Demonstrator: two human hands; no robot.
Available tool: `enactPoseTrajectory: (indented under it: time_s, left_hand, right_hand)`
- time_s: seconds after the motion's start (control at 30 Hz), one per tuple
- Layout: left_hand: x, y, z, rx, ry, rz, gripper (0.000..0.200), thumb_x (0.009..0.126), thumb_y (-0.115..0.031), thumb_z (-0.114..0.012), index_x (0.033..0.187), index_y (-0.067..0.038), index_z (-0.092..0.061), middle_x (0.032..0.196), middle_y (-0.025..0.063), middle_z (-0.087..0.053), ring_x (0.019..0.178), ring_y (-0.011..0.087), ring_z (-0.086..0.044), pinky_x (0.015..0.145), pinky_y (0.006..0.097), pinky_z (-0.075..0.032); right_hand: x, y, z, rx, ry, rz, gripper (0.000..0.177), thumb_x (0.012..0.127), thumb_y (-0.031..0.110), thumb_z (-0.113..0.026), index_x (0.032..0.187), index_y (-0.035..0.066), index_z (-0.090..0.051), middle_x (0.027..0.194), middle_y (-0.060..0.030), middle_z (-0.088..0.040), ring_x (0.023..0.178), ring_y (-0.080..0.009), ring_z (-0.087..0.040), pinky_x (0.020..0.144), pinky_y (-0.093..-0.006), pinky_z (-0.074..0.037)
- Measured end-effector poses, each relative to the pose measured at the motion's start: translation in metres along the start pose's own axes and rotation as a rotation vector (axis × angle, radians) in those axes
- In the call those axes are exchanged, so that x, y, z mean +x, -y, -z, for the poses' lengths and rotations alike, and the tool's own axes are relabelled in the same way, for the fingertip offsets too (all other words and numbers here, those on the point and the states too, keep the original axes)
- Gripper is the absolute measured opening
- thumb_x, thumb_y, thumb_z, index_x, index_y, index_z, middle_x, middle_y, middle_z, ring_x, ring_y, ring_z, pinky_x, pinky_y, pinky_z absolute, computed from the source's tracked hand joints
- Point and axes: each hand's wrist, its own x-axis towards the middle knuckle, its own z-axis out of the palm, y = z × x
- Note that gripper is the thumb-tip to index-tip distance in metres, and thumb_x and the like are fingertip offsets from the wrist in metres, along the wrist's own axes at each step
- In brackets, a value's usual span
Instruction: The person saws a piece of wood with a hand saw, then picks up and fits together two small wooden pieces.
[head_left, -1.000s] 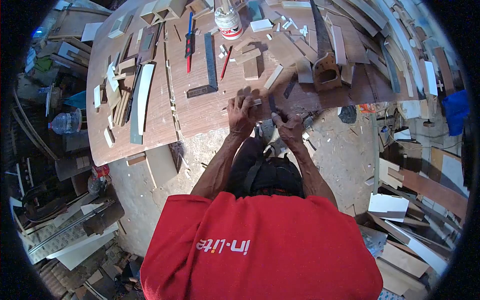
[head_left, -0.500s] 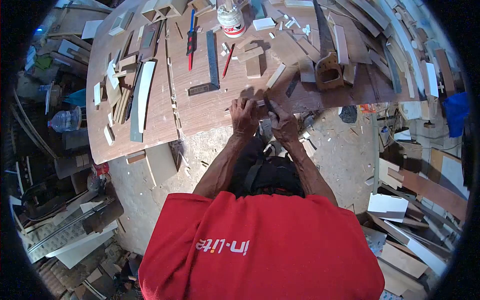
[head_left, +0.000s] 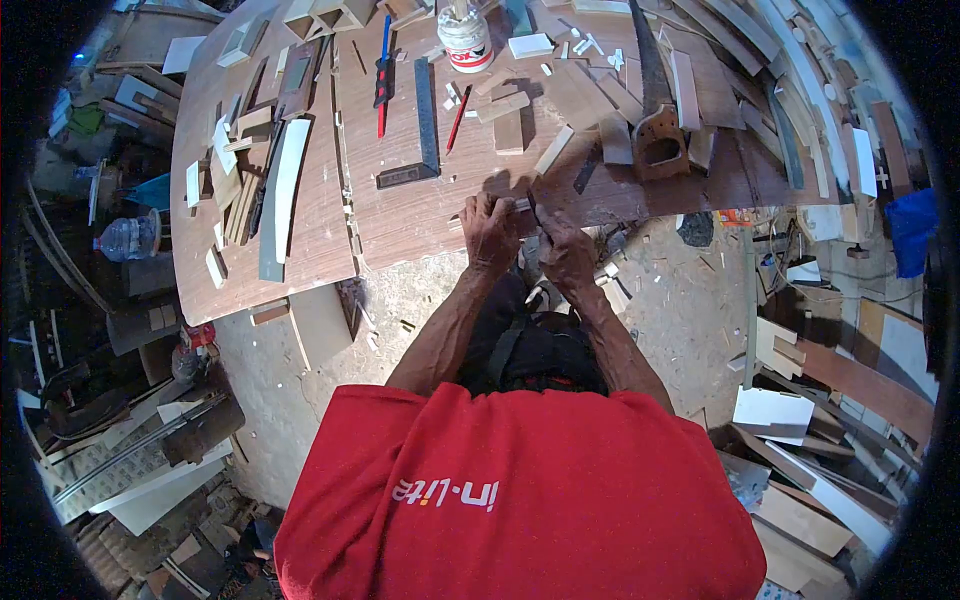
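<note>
At the near edge of the wooden worktable point(head_left: 400, 225), my left hand point(head_left: 490, 232) has its fingers bent down over a small strip of wood point(head_left: 521, 205), mostly hidden beneath them. Close beside it, my right hand point(head_left: 567, 258) is wrapped round a dark, narrow blade-like tool point(head_left: 534, 208) whose tip meets the table by the strip. Its exact kind is too small to make out. Just beyond the hands lie a pale wood stick point(head_left: 553, 150) and a short dark strip point(head_left: 587, 176). A try square point(head_left: 426, 120) and a red pencil point(head_left: 459, 118) rest farther off.
A handsaw point(head_left: 660, 145) lies among boards on the right. At the back stands a white glue jar point(head_left: 465, 42), with a red-and-blue tool point(head_left: 382, 85) to its left. Wood strips and a long white piece point(head_left: 287, 190) cover the left side. Scraps litter the floor point(head_left: 700, 320).
My right hand has drawn slightly back toward my body with the blade-like tool. My left hand stays almost in place over the small strip.
</note>
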Motion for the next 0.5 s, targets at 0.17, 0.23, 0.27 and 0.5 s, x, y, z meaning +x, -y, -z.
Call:
enactPoseTrajectory:
  time_s: [0.17, 0.23, 0.27, 0.5]
  left_hand:
    - [-0.001, 0.002, -0.002, -0.005, -0.001, 0.007, 0.015, 0.079, -0.009, -0.062, 0.093, -0.009, -0.061, 0.091, 0.0112, -0.049, 0.087, 0.0322, -0.047, 0.074, 0.0439, -0.035]
    - [-0.001, 0.001, -0.003, -0.006, 0.001, -0.001, 0.015, 0.078, -0.009, -0.062, 0.093, -0.008, -0.061, 0.091, 0.0112, -0.049, 0.088, 0.0322, -0.047, 0.074, 0.0439, -0.035]
    - [-0.001, 0.002, -0.002, 0.0, -0.002, -0.007, 0.016, 0.078, -0.009, -0.063, 0.093, -0.008, -0.061, 0.091, 0.0112, -0.049, 0.088, 0.0321, -0.047, 0.074, 0.0439, -0.035]
    - [-0.001, 0.004, -0.005, 0.003, -0.034, -0.038, 0.013, 0.077, -0.015, -0.062, 0.088, -0.01, -0.058, 0.088, 0.0109, -0.048, 0.087, 0.0319, -0.046, 0.073, 0.0439, -0.034]
  right_hand:
    - [0.0, -0.005, -0.01, -0.041, 0.055, 0.005, 0.046, 0.075, 0.006, -0.057, 0.121, 0.0, -0.056, 0.093, -0.0155, -0.061, 0.081, -0.0365, -0.062, 0.067, -0.0414, -0.052]
    - [-0.003, -0.004, -0.014, -0.097, 0.043, 0.017, 0.046, 0.075, 0.006, -0.057, 0.121, 0.0, -0.056, 0.093, -0.0148, -0.061, 0.081, -0.0355, -0.062, 0.067, -0.0409, -0.053]
    - [-0.002, 0.0, -0.016, -0.149, 0.03, 0.037, 0.046, 0.074, 0.005, -0.057, 0.12, 0.0, -0.056, 0.093, -0.0141, -0.061, 0.081, -0.0345, -0.062, 0.067, -0.0405, -0.053]
    - [0.006, 0.005, -0.029, -0.188, 0.009, 0.01, 0.041, 0.073, 0.009, -0.06, 0.114, 0.002, -0.059, 0.092, -0.0126, -0.059, 0.081, -0.0322, -0.062, 0.067, -0.0392, -0.053]
